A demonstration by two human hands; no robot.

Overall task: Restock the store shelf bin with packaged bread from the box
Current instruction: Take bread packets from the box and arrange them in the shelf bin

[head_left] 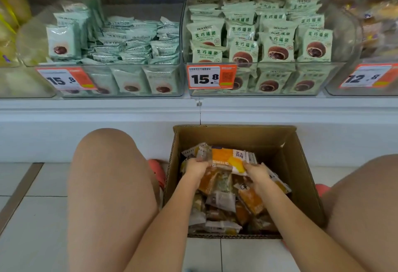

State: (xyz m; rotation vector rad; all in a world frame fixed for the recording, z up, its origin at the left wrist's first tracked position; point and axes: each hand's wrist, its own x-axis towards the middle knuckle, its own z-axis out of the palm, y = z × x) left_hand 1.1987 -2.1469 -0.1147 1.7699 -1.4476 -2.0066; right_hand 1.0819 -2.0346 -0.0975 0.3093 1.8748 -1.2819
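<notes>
Bread restock, early stage: lifting one pack out of the box.

Cardboard box [288, 159] on tiled floor below shelf, open, heaped with orange-and-white bread packs. Topmost packaged bread [228, 158] raised slightly above the heap, long axis running left to right, printed face up, tilted a little down to the right. Left hand [197, 167] gripping its left end, right hand [255, 171] gripping its right end; hands apart, both clamped on the pack. Shelf bins above: left green-pack bin [129, 82] partly filled, middle bin [301, 78] nearly full. Target bin for this bread not identifiable. None seen placed; most stock left in box.
</notes>
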